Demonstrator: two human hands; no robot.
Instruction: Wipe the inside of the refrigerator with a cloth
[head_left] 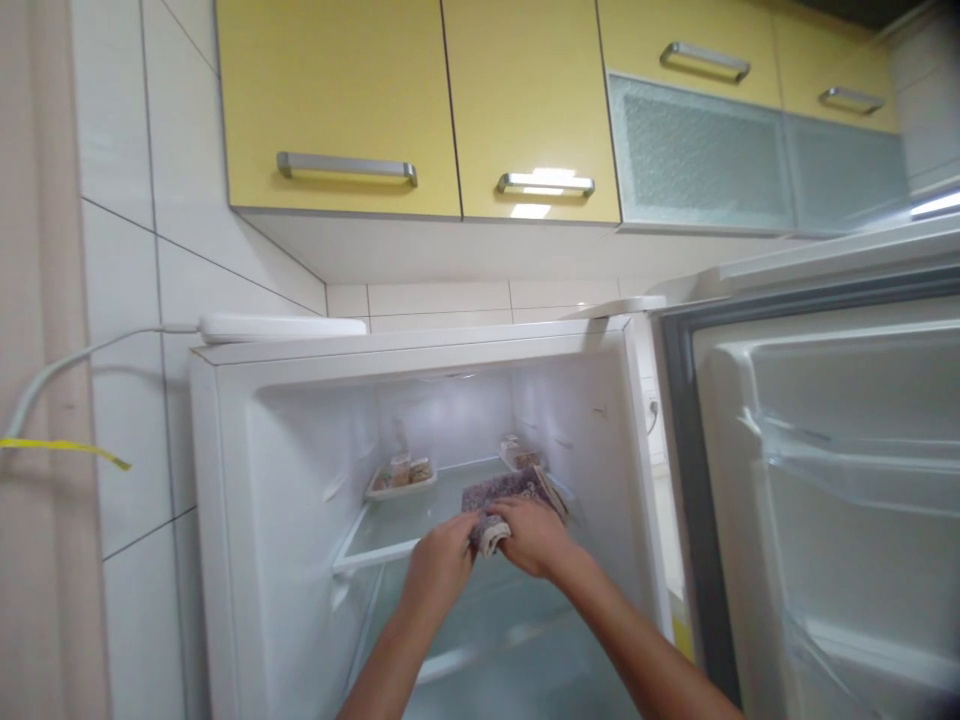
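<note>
A folded purple-grey cloth [514, 487] is held in both hands at the front of the fridge's upper glass shelf [450, 510]. My left hand [444, 550] is closed on the cloth's near left end. Over its near right part, my right hand [534, 532] grips with curled fingers. The cloth's pale edge hangs between the two hands. Behind it on the shelf, a white tray [403, 482] with small food packs sits at the left. Another container [516, 452] with food stands at the back right, partly hidden by the cloth.
The white fridge [217, 520] stands open, its door [847, 500] swung out to the right with clear door racks. A lower shelf [510, 635] lies beneath my arms. Yellow cabinets [337, 100] hang above. A white cable [97, 345] with yellow tape runs along the left wall.
</note>
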